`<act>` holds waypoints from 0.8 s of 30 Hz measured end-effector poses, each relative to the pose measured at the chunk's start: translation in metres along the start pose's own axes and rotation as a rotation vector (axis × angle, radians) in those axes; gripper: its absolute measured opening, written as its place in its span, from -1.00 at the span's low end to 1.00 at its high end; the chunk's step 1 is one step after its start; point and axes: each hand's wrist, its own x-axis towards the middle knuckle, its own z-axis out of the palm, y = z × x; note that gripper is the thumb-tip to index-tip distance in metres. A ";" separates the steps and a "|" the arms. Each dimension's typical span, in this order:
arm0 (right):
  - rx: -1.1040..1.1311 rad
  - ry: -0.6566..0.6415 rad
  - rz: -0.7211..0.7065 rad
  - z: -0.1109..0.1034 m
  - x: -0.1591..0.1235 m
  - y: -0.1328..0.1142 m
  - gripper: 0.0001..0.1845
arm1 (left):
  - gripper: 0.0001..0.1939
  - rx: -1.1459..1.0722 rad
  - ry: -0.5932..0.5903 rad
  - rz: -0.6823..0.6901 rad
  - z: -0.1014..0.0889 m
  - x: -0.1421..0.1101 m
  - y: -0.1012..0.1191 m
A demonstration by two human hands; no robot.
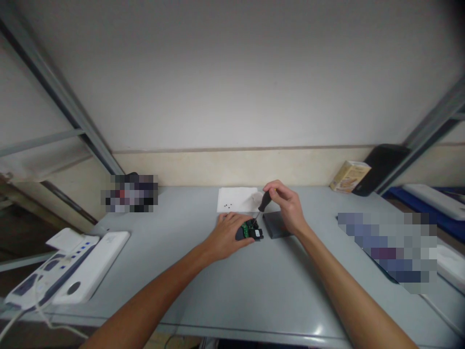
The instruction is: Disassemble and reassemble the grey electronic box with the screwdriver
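In the middle of the table, my left hand point(227, 235) is closed around a small opened electronic device point(250, 230) with a green circuit board and black parts. Its thumb and fingers press on opposite edges. My right hand point(286, 203) grips the dark handle of a screwdriver point(265, 201), which slants down to the left. The thin shaft reaches the device; exactly what the tip touches is too small to tell. A flat dark grey case point(275, 226) lies just right of the device, partly under my right hand. Several tiny dark screws point(227, 206) rest on white paper point(238, 196) behind.
A power strip point(51, 271) and a white slab-like device point(98, 266) with cables lie at the left edge. A yellowish box point(350, 176) leans by a black object point(385, 165) at back right. Blurred-out items sit at both sides. A wall closes the back.
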 end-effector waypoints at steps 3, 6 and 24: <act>0.011 -0.001 -0.012 0.000 0.000 0.001 -0.77 | -0.47 0.005 -0.002 0.003 0.000 0.000 -0.001; -0.003 0.000 -0.024 0.000 0.000 -0.002 -0.79 | -0.44 0.009 -0.008 -0.002 0.000 0.001 -0.002; 0.036 -0.110 0.042 -0.002 0.000 -0.005 -0.73 | -0.70 0.037 0.032 0.016 0.004 0.000 -0.004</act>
